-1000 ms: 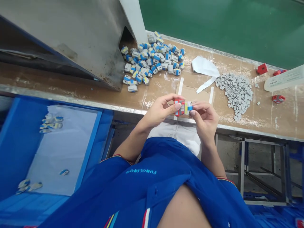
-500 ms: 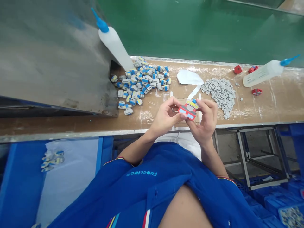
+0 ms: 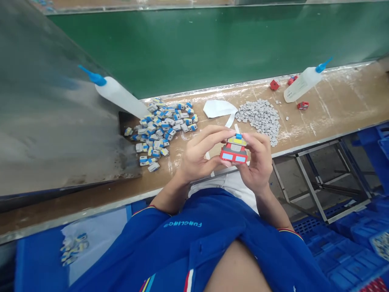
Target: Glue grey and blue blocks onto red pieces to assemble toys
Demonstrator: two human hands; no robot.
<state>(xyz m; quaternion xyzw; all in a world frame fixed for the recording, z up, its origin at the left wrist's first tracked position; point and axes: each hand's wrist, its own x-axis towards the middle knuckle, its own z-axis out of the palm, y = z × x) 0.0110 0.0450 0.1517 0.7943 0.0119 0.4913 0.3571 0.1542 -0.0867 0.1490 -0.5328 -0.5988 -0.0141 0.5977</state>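
Note:
Between my two hands is a small toy robot piece (image 3: 234, 154), red and dark grey with two light-blue panels and a grey, yellow and blue part at its far end. My left hand (image 3: 199, 152) pinches its left side with thumb and fingers. On the opposite side my right hand (image 3: 257, 160) grips it, fingertips at the yellow and blue part. Left of my hands lies a heap of grey, blue and yellow toy parts (image 3: 161, 129). Beyond my right hand spreads a pile of small grey square pieces (image 3: 259, 117).
A white bottle with a blue nozzle (image 3: 123, 97) leans by the metal box (image 3: 67, 134). Another bottle (image 3: 302, 84) stands at the right among a few red parts (image 3: 274, 85). White paper (image 3: 219, 108) lies behind my hands. Blue crates (image 3: 349, 255) stand below the table.
The toy piece has turned more upright and square between my hands. My left fingers have moved up along its far end. The whole view has tilted and shifted.

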